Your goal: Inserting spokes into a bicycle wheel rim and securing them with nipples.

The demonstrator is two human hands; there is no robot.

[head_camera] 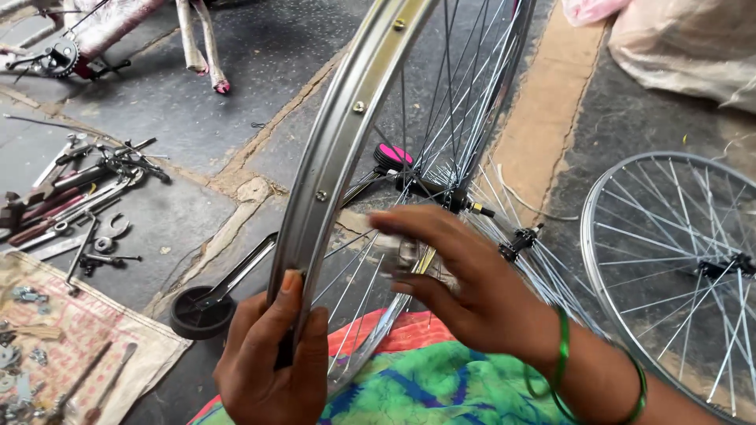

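A silver bicycle wheel rim [339, 142] with thin spokes stands upright in front of me, its black hub [441, 193] at the centre. My left hand [272, 358] grips the rim's near edge from below, thumb up along the metal. My right hand [465, 275], with green bangles on the wrist, reaches into the spokes; its fingers are blurred and pinch something small and pale near the rim, which I cannot make out. Bright green and orange cloth [425, 386] covers my lap below the wheel.
A second spoked wheel [669, 267] lies flat on the ground at right. Loose spokes and a hub [520, 240] lie behind my hand. Wrenches and tools [79, 197] are scattered at left, beside a sack mat [71, 338] with small parts. A small black wheel [201, 311] sits nearby.
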